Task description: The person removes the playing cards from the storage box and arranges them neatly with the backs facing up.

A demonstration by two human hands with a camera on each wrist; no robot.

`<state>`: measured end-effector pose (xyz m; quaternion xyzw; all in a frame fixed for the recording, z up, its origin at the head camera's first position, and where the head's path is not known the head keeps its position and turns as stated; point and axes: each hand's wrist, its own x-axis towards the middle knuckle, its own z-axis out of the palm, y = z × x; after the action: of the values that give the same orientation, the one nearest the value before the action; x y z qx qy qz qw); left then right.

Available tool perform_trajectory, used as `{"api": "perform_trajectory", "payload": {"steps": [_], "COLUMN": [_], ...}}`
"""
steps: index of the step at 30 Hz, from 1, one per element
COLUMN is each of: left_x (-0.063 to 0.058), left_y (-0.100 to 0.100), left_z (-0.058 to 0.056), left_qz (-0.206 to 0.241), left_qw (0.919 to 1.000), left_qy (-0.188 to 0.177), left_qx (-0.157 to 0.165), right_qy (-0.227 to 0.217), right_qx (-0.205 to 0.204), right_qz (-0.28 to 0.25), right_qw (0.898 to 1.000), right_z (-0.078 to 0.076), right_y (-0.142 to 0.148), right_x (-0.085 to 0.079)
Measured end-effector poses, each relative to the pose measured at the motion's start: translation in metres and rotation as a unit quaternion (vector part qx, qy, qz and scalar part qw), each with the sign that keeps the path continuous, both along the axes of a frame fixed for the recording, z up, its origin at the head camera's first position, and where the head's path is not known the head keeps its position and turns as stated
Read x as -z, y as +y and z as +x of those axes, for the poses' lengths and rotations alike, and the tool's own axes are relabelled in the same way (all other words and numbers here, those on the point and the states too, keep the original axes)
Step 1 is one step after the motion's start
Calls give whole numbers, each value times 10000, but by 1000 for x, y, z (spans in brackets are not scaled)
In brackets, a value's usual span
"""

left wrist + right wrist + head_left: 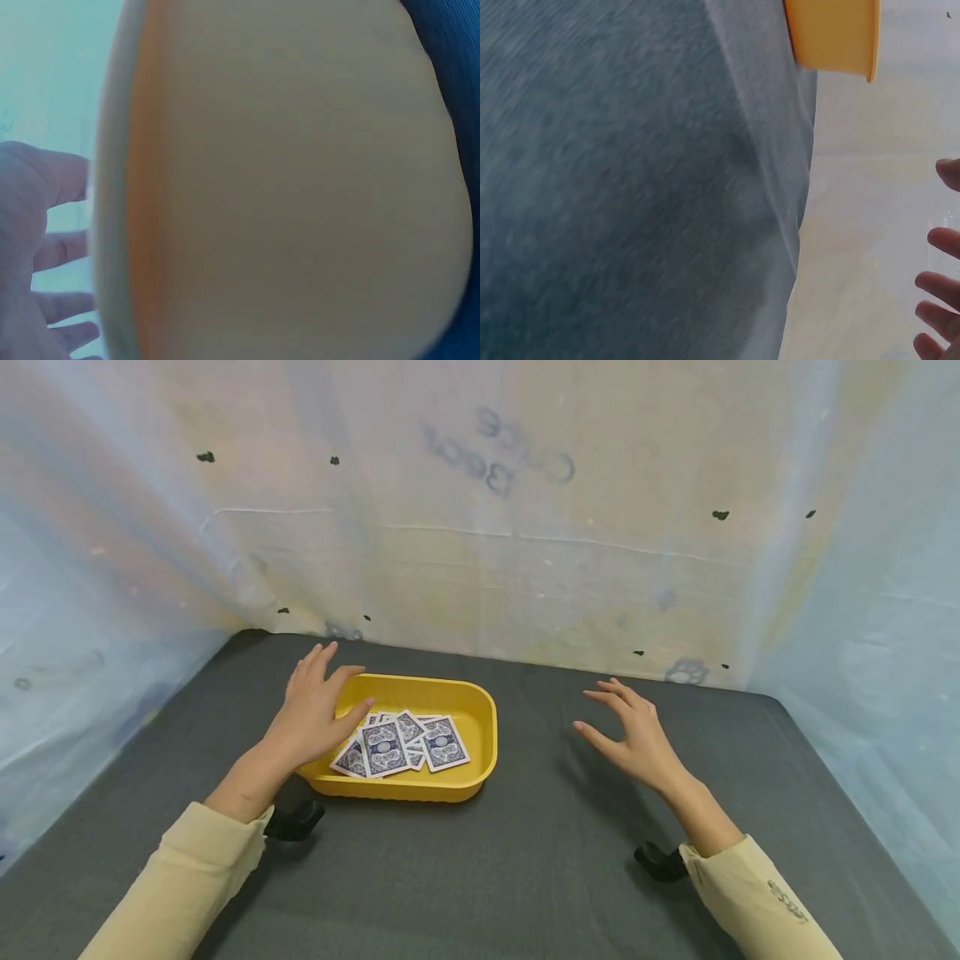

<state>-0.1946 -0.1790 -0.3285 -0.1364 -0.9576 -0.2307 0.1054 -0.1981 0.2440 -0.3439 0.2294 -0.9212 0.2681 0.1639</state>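
Observation:
A yellow plastic basin (480,718) stands on the dark cloth, left of the middle. Several playing cards (385,748) lie in it in a loose, overlapping heap, their blue patterned backs up. Over the basin's left end my left hand (311,706) hovers, fingers spread and nothing in them; its thumb overlaps the edge of the cards in the head view. In the left wrist view the basin's outer wall (300,180) fills most of the picture, with the fingers beyond its rim. My right hand (633,735) is raised over the cloth to the right of the basin, fingers apart and holding nothing.
Dark grey cloth (480,877) covers the table. Pale translucent sheeting (480,585) hangs behind it and along both sides, with small dark spots and faint markings. A black wrist mount (294,821) sits under the left wrist, another (660,862) under the right.

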Motion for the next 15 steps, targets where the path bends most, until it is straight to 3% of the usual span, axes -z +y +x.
{"api": "perform_trajectory", "payload": {"steps": [15], "left_x": [4], "left_y": [-33], "left_z": [5], "left_qz": [66], "left_qw": [9992], "left_qy": [-269], "left_qx": [300], "right_qy": [-191], "right_qx": [-457], "right_qz": [-153], "right_qw": [9987], "right_z": [-1], "right_y": [-33], "right_x": [-12]}}
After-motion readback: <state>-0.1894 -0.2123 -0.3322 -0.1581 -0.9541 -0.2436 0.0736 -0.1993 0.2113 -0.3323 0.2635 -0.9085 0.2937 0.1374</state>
